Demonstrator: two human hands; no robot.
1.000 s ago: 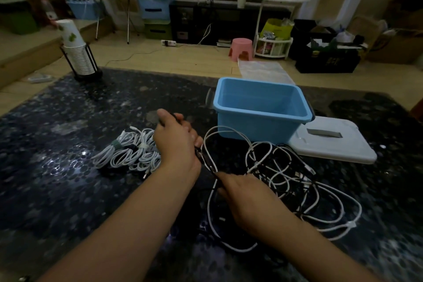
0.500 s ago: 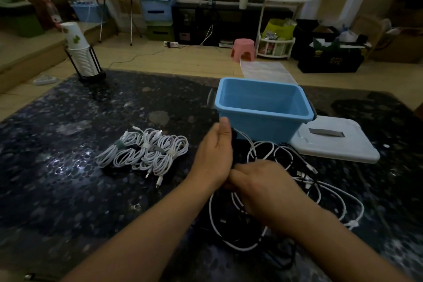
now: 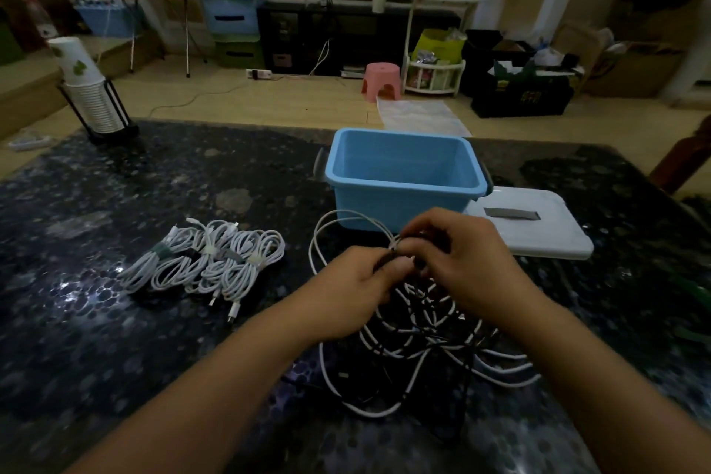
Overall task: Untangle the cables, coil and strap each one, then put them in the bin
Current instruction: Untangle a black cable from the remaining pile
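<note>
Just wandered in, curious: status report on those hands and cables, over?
Left hand and right hand both pinching tangled white and black cables. Strapped white coils beside; blue plastic bin holds nothing visible. Nothing blocking.

Dark speckled table (image 3: 115, 339): strapped white cable coils (image 3: 204, 262) left, tangled cables (image 3: 415, 350) near centre, blue bin (image 3: 404, 181) beyond, white lid (image 3: 538, 227) right, cup holder (image 3: 96, 96) far left.

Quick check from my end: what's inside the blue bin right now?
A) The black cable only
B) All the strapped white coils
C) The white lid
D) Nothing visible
D: the blue bin shows only bare walls, while the strapped white coils lie on the table to its left and the white lid lies beside it.
</note>
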